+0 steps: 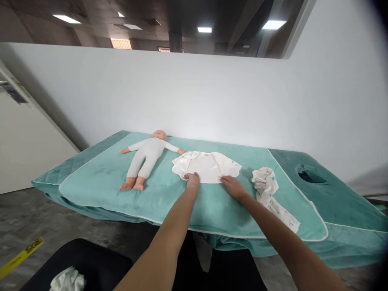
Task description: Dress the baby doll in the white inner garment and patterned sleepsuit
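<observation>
Head view: from where I stand, I see a little white shirt (206, 166) spread open on a green mat (106, 178). The left hand (192, 179) has its fingers at the shirt's bottom edge on the left, and the right hand (234, 187) touches the bottom edge on the right. I cannot tell if either hand pinches the cloth or just presses on it. A baby doll (150, 149) in a pale suit lies to the left, arms out wide, one of its hands just beside the shirt. To the right is a crumpled white cloth (265, 184) with small pictures on it. The mat lies on a darker green bed (285, 165) with a hole. Down low, a bunched-up cloth (68, 279) sits on a black chair (93, 258).
</observation>
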A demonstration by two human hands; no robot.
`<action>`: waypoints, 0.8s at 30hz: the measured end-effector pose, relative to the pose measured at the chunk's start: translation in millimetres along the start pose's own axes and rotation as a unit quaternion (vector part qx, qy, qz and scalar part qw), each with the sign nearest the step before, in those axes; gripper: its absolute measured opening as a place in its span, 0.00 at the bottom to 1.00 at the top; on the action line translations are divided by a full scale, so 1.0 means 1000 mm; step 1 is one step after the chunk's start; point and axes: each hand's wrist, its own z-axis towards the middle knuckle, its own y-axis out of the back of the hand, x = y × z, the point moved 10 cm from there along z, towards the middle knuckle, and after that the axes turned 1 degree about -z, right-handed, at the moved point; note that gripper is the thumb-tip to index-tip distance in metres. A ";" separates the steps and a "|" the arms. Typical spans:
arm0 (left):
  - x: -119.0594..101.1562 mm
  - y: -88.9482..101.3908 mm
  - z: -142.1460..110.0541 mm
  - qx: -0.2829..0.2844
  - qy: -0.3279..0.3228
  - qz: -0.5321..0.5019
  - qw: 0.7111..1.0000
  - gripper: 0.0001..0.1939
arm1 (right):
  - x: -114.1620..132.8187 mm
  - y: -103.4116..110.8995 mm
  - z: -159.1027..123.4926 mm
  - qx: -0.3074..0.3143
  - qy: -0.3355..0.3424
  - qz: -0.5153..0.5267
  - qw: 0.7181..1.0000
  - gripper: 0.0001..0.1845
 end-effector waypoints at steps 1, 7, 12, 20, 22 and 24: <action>0.002 -0.006 0.003 0.010 0.004 0.021 1.000 0.29 | -0.005 0.001 -0.004 -0.008 0.008 -0.003 1.000 0.20; -0.002 -0.027 0.003 0.040 0.016 0.096 0.994 0.34 | -0.008 0.005 -0.009 -0.057 0.000 -0.028 0.998 0.15; -0.003 -0.016 -0.008 0.046 0.028 0.110 0.992 0.33 | -0.003 0.014 -0.011 -0.066 -0.016 -0.054 0.996 0.14; -0.015 0.015 -0.028 0.042 -0.011 0.066 0.997 0.30 | -0.004 0.016 -0.017 -0.087 -0.017 -0.044 0.995 0.12; -0.005 0.029 -0.029 0.040 -0.037 0.045 0.998 0.26 | -0.001 0.014 -0.022 -0.128 0.010 -0.016 0.992 0.14; 0.021 0.049 -0.026 0.032 -0.057 0.024 0.998 0.23 | 0.004 0.013 -0.029 -0.173 0.052 0.011 0.983 0.16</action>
